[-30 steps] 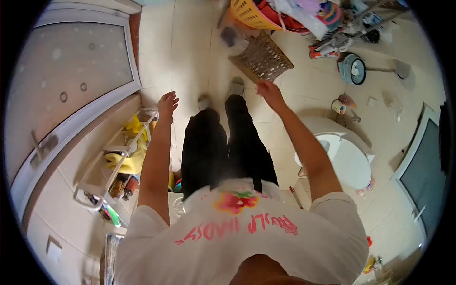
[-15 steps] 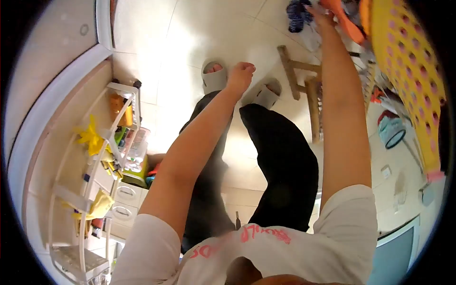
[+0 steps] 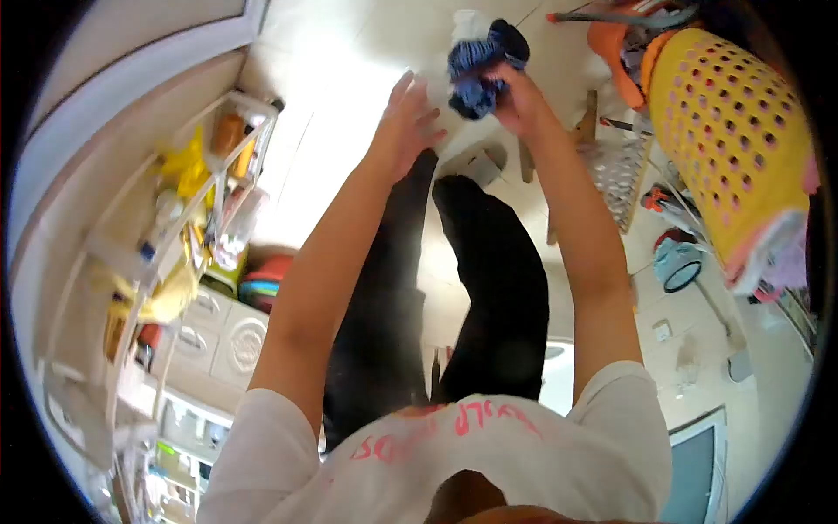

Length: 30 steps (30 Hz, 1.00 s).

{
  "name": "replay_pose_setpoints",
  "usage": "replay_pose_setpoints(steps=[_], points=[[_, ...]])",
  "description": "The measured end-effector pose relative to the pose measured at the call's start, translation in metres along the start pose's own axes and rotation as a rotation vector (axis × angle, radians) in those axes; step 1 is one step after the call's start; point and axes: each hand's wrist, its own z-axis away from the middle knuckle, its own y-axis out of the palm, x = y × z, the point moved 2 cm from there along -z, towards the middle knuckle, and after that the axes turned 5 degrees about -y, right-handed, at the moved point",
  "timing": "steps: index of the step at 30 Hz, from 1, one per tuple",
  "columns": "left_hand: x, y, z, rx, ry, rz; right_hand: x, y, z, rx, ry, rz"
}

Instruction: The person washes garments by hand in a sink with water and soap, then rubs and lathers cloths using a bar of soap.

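Note:
My right hand [image 3: 521, 98] is closed on a bundle of socks [image 3: 478, 65], blue and striped with a white part at the top, held out ahead of me above the floor. Some of the bundle is hidden behind my fingers. To its left, my left hand [image 3: 406, 127] is in the air with fingers apart and nothing in it. It does not touch the socks. Below my hands are my black trouser legs and a grey slipper [image 3: 476, 170].
A yellow perforated laundry basket [image 3: 729, 113] lies at the upper right, beside an orange item [image 3: 614, 57]. A low wooden stool [image 3: 615, 175] stands right of my feet. At left is a white shelf rack [image 3: 153, 288] with yellow gloves [image 3: 190, 166].
My right hand has moved left, away from the orange item, bringing the socks in front of me. My left hand has lifted forward and its fingers have opened. The view has shifted.

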Motion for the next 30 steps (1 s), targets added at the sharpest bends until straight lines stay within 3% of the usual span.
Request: replay_pose_setpoints(steps=[4,7,8,9,13,15,18,21,25,27,30], points=[[-0.043,0.051,0.217,0.052,0.144,0.186,0.020,0.149,0.181,0.230,0.236,-0.070],[-0.048,0.038,0.348,0.165,0.270,-0.086,0.031,0.248,0.288,0.229,0.191,0.023],[-0.045,0.028,0.384,0.127,0.321,-0.020,0.032,0.278,0.318,0.220,0.199,0.070],[-0.047,0.022,0.427,0.064,0.346,-0.003,0.033,0.304,0.343,0.214,0.205,0.116],[-0.033,-0.015,0.572,0.251,0.732,0.454,0.003,0.406,0.416,0.533,0.305,0.251],[-0.013,-0.055,0.615,0.070,0.783,0.643,-0.020,0.452,0.450,0.637,0.328,0.329],[0.012,-0.103,0.691,0.053,0.863,0.683,-0.056,0.500,0.482,0.785,0.355,0.470],[0.045,-0.167,0.743,-0.009,1.015,0.620,-0.120,0.553,0.498,0.901,0.365,0.622],[0.072,-0.249,0.796,-0.212,1.137,0.740,-0.217,0.624,0.504,0.997,0.492,0.667],[0.105,-0.313,0.828,-0.267,1.178,0.886,-0.299,0.659,0.518,1.074,0.590,0.736],[0.148,-0.384,0.866,-0.547,1.178,0.960,-0.401,0.703,0.533,1.114,0.765,0.744]])
